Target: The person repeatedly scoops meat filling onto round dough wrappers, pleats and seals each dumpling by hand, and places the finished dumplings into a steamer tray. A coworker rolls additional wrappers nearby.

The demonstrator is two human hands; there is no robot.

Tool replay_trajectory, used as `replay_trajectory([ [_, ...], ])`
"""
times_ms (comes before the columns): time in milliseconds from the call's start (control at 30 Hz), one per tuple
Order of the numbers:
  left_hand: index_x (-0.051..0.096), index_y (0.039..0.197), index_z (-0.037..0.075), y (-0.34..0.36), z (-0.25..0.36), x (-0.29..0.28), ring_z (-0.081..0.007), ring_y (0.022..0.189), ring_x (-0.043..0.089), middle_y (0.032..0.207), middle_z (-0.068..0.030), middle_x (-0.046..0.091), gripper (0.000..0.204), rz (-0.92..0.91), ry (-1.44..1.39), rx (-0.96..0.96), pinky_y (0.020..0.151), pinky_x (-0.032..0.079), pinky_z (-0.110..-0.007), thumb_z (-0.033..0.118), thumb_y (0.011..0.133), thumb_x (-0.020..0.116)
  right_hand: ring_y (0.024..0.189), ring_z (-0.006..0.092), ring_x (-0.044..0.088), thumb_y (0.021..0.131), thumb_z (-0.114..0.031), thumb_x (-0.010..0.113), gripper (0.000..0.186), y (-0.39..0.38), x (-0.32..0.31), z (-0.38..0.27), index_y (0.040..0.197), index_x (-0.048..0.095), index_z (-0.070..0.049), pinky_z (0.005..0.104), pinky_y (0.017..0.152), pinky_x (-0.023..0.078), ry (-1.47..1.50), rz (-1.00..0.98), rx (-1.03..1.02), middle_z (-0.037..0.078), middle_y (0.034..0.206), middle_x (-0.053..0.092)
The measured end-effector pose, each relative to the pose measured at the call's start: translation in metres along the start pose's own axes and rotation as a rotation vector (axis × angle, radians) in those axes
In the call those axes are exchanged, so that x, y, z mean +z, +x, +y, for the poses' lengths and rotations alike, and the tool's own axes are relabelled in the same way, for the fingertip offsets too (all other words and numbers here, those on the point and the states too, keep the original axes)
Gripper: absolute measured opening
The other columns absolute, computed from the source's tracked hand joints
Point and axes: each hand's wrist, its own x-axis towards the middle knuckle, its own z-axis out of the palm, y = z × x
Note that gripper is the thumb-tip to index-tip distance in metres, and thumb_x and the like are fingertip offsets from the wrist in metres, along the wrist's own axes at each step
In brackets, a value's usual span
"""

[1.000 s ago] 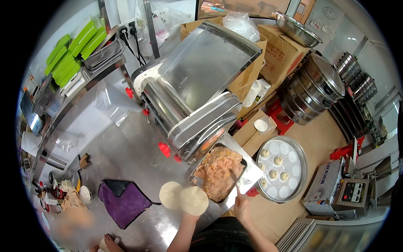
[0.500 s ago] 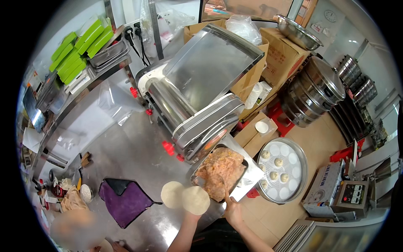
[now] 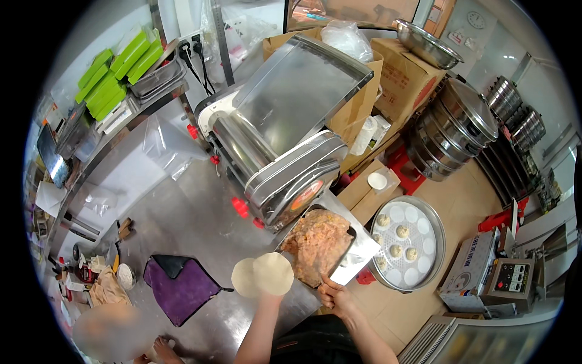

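A round, pale dough wrapper (image 3: pixel 273 273) rests on my left hand (image 3: pixel 270 299), whose fingers are mostly hidden beneath it. Another flat dough wrapper (image 3: pixel 244 278) lies on the steel table, partly covered by the held one. My right hand (image 3: pixel 336 298) is closed around a thin-handled tool (image 3: pixel 325 279) at the near edge of the filling tray. The tool's far end is not clear against the filling. Orange-pink minced filling (image 3: pixel 320 242) is heaped in the dark-rimmed tray (image 3: pixel 352 233), just right of the held wrapper.
A dough roller machine (image 3: pixel 267 151) stands behind the filling. At right, a round steamer tray (image 3: pixel 441 255) holds several pleated buns on white paper rounds. A purple cloth (image 3: pixel 182 291) lies left on the table (image 3: pixel 200 218). A co-worker's hand (image 3: pixel 163 350) shows at lower left.
My left hand has moved the held wrapper slightly up and left, so it overlaps the table wrapper more. My right hand has turned a little, still gripping the tool by the tray's near edge.
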Motion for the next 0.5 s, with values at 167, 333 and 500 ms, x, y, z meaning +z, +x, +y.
replay_trajectory([
  [167,0.059,0.112,0.012,0.02,0.011,0.031,-0.022,0.102,0.062,0.108,-0.0034,0.064,0.029,0.022,0.472,0.127,0.089,0.052,-0.04,0.033,0.096,0.047,0.055,0.0075,0.032,0.099,-0.003,0.043,0.04,-0.002,-0.005,-0.001,0.138,0.048,-0.01,0.0198,0.044,0.025,0.048,-0.114,0.059,0.004,0.079,0.049],
  [333,0.058,0.119,0.01,0.021,0.011,0.05,-0.0257,0.109,0.06,0.118,-0.0086,0.062,0.035,0.033,-0.102,-0.105,0.094,0.049,-0.044,0.034,0.095,0.048,0.056,0.0085,0.039,0.098,-0.001,0.044,0.041,-0.04,0.027,0.0,0.138,0.049,-0.007,0.0209,0.045,0.032,-0.503,-0.113,-0.106,0.001,0.077,0.051],
  [500,0.058,0.123,0.009,-0.006,0.032,0.07,-0.0334,0.119,0.054,0.126,-0.0119,0.059,0.04,0.088,-0.571,-0.209,0.101,0.043,-0.052,0.036,0.094,0.049,0.059,0.0311,0.059,0.074,0.009,0.054,0.059,-0.07,0.064,0.004,0.132,0.054,-0.003,0.0393,0.053,0.048,-1.685,0.064,-0.933,0.014,0.076,0.056],
])
